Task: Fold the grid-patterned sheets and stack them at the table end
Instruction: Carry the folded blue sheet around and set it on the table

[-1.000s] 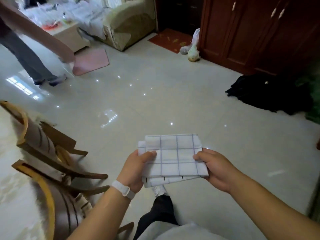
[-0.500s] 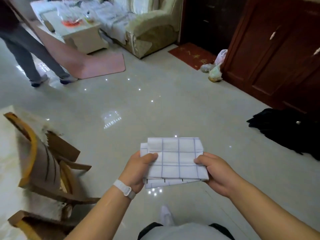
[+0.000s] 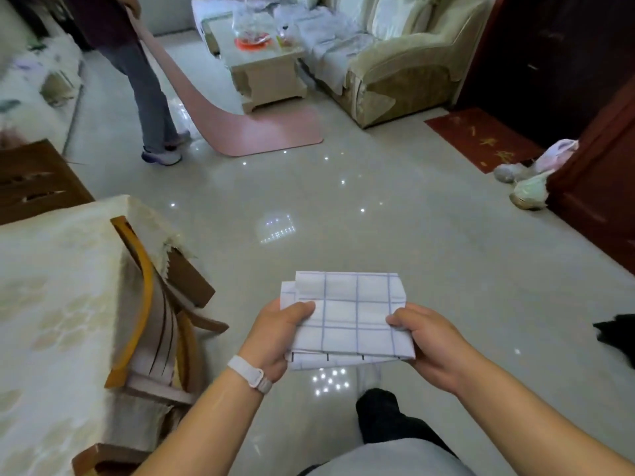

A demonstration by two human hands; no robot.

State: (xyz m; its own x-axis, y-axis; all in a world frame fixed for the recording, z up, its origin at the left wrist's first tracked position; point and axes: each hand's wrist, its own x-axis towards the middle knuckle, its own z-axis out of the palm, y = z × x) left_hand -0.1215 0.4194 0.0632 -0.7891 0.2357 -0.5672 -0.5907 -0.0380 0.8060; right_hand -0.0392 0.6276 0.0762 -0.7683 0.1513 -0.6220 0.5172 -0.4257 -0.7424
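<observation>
Grid-patterned sheet point(image 3: 357, 317), one, folded, pinched by curled fingers point(image 3: 400, 320) of left hand point(image 3: 271, 336) and right hand point(image 3: 434, 347).

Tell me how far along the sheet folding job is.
Done: the grid-patterned sheet is folded into a small rectangle. In hand: the left hand and right hand grip its opposite edges above the floor. Left: carrying it to the cloth-covered table and setting it down.

No text, label or number can be read just now; gold characters are seen across the red doormat point(image 3: 481, 139), but they are too blurred to be made out.
</observation>
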